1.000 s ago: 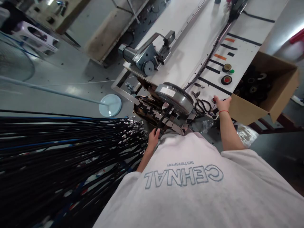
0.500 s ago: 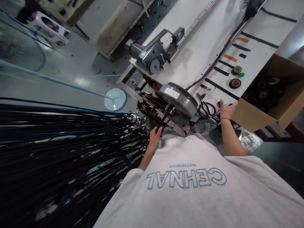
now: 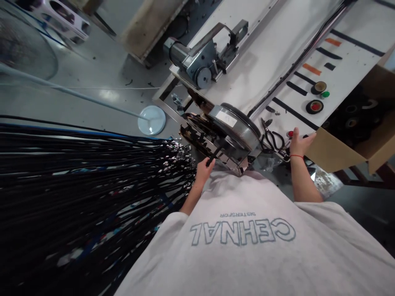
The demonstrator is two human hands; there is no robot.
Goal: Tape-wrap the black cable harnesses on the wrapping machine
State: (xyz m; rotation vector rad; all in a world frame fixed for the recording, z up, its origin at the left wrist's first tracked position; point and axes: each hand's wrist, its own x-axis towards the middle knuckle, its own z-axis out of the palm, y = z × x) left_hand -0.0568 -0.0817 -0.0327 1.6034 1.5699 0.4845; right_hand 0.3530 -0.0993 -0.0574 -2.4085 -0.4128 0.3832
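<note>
My left hand [image 3: 204, 170] is closed around the end of a black cable bundle [image 3: 213, 157] on the near side of a taping machine with a round metal drum [image 3: 236, 125]. Beyond the drum, a long black cable bundle [image 3: 265, 98] runs up along the white table. On the right, my right hand [image 3: 299, 144] is at the table's near edge with thumb and fingers apart, holding nothing. Just left of its fingertip is a red button [image 3: 290, 133]. Black-handled scissors or pliers [image 3: 273, 137] lie between the drum and that hand.
A cardboard box [image 3: 342, 154] of dark tape rolls stands right. Tape rolls [image 3: 314, 107] and a green button [image 3: 325, 94] sit on the table [image 3: 286, 49]. A motor unit [image 3: 193, 61] is mounted at its far left edge. Many hanging black cables [image 3: 92, 164] fill the left, near a round pale base [image 3: 151, 120].
The view has shifted slightly. My left hand is closer to the machine, with less cable showing between them. My right hand's fingertip has come away from the red button, which shows more fully.
</note>
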